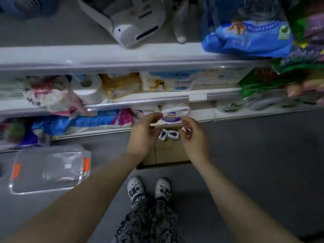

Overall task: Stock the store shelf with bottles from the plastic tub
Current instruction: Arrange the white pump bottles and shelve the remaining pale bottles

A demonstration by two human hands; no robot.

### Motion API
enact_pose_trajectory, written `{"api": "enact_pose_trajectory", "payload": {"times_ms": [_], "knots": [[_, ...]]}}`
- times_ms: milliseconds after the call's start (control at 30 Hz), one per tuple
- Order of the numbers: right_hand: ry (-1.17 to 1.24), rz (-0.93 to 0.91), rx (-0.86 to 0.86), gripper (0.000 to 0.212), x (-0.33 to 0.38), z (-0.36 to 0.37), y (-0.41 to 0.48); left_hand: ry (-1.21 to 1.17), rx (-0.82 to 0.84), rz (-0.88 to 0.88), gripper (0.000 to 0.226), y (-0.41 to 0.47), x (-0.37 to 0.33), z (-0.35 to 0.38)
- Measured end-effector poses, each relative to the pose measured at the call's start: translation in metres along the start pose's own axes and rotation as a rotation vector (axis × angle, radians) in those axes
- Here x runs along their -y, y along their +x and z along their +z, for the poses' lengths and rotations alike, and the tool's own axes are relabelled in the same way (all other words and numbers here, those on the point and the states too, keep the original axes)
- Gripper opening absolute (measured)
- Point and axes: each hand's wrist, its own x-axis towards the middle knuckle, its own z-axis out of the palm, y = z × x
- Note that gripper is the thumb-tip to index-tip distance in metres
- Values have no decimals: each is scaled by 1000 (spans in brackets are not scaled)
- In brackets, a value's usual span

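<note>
A white bottle [172,114] with a purple label stands at the front of the low shelf [108,131], beside a matching bottle [142,113] on its left. My left hand [145,133] grips the bottle's left side with curled fingers. My right hand [192,135] has its curled fingertips on the bottle's lower right edge. The clear plastic tub [47,170] with orange latches sits on the floor at the left, apart from both hands; its contents are unclear.
A cardboard box [168,151] lies on the floor under my hands, with two small white packs [169,135] in it. Tissue and paper packs [82,122] fill the shelves. My feet [149,188] stand on grey floor; open floor lies to the right.
</note>
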Motion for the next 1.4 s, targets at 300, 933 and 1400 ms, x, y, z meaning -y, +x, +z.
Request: {"api": "enact_pose_trajectory", "payload": {"times_ms": [300, 933, 1400], "knots": [[-60, 59, 52, 42, -110, 69, 16, 46, 64, -110, 46, 12, 113, 83], [-338, -68, 356, 52, -307, 200, 119, 45, 113, -272, 63, 67, 318, 233], [-493, -229, 513, 67, -375, 264, 166, 68, 94, -298, 70, 99, 410, 304]]}}
